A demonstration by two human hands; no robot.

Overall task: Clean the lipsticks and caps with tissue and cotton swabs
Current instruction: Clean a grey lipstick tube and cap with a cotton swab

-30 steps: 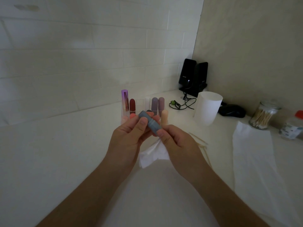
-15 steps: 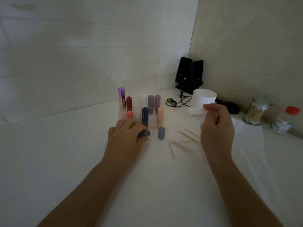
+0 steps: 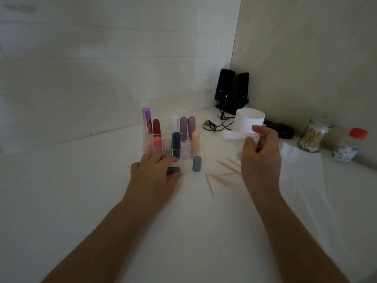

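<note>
The left hand (image 3: pixel 157 170) grasps the grey lipstick (image 3: pixel 173 170) on the table (image 3: pixel 71 190); at 2 o'clock the right hand (image 3: pixel 260 158) pinches tissue (image 3: pixel 232 136). Next, probably wiping it.

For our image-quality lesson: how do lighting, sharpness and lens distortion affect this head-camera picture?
Head view: dim, flat light with dark corners; wide-angle lens bows the wall tiles; the tissue in the right hand looks soft; the cotton swabs lying loose are faint against the pale counter.
</note>
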